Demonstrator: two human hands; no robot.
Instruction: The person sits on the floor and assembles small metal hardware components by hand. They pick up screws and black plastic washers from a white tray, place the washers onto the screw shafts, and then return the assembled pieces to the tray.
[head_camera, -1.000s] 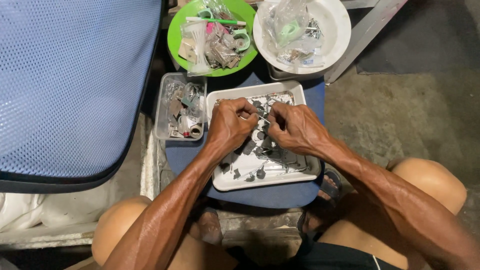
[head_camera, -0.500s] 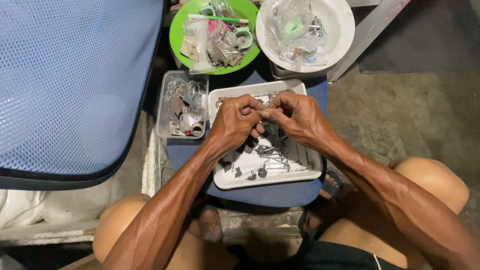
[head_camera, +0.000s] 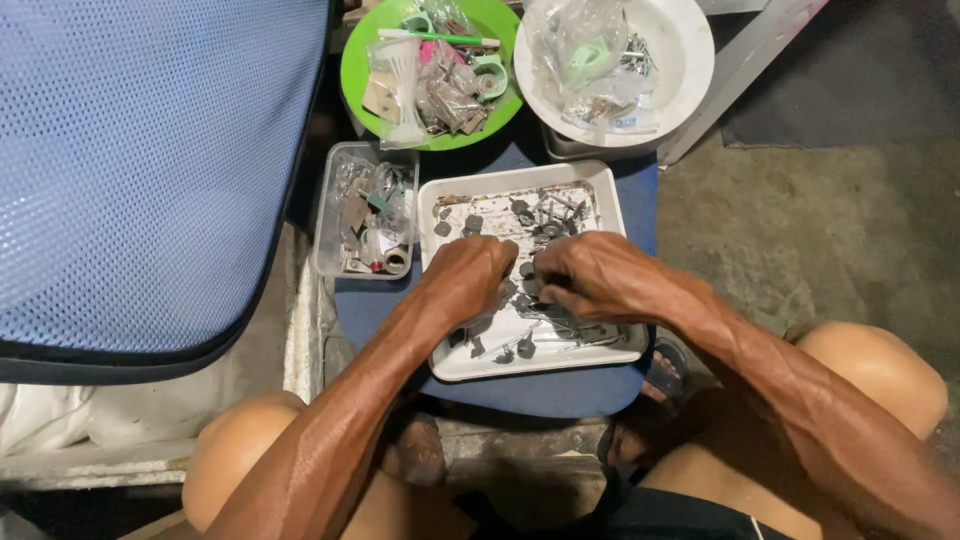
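A white rectangular tray (head_camera: 608, 196) on a blue stool seat holds several small grey metal screws and washers (head_camera: 545, 212). Both my hands are over the tray's middle with their fingertips meeting. My left hand (head_camera: 468, 280) has its fingers curled in, pinching something small that is mostly hidden. My right hand (head_camera: 590, 278) faces it, its fingers closed on a small dark metal part at the fingertips. More metal pieces (head_camera: 520, 347) lie along the tray's near edge, below my hands.
A clear plastic box (head_camera: 365, 210) of odd bits sits left of the tray. Behind it are a green plate (head_camera: 352, 70) of small items and a white bowl (head_camera: 690, 50) holding plastic bags. A blue mesh chair back (head_camera: 150, 170) fills the left; my knees are below.
Both hands have come down from the far part of the tray to its middle, staying pressed together at the fingertips.
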